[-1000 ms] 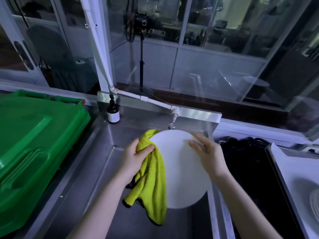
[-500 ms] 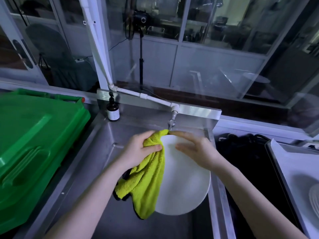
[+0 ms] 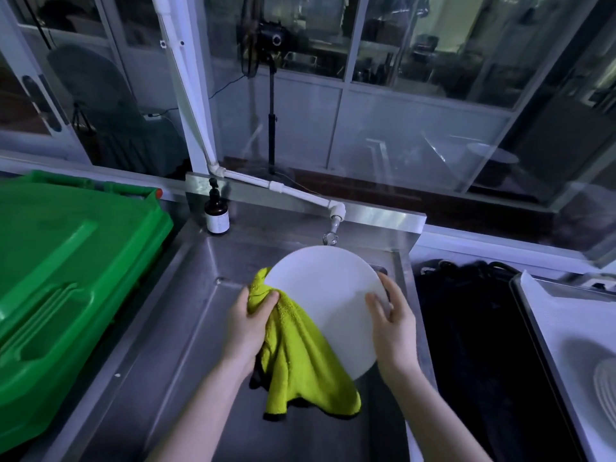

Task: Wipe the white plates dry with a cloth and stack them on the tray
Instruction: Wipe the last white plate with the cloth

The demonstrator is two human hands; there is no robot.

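A: Where's the white plate [image 3: 323,305]?

B: In the air over the steel sink [image 3: 186,311], just below the tap [image 3: 331,236], tilted with its face toward the person. It isn't on the tray [image 3: 566,315].

A: Hands?

B: The left hand [image 3: 248,328] has its fingers curled, bunching the yellow-green cloth [image 3: 300,361] against the plate's left rim. The right hand [image 3: 393,325] clamps the right rim, thumb on the face and fingers behind.

A: Why hold it like that?

B: Probably one hand steadies and turns the plate while the other rubs. A rim grip leaves the face free for the cloth. Holding it over the sink means any drips fall in the basin. That's a guess; no water is visible.

A: And the cloth hanging down?

B: Only the top is gripped. The rest drapes over the plate's lower left edge, with its dark trim at the bottom.

A: Stage?

B: Mid-wipe, by the look of it. Stacking this one isn't done yet.

A: Is the tray ready?

B: It sits to the right with a white lining. A ribbed white dish [image 3: 605,391] is cut off by the frame edge. Dark clutter [image 3: 466,328] lies between sink and tray, so the plate has to be carried over it.

A: Anything else?

B: A green bin lid [image 3: 66,278] on the left and a brown pump bottle [image 3: 216,215] on the back ledge. Neither is involved.
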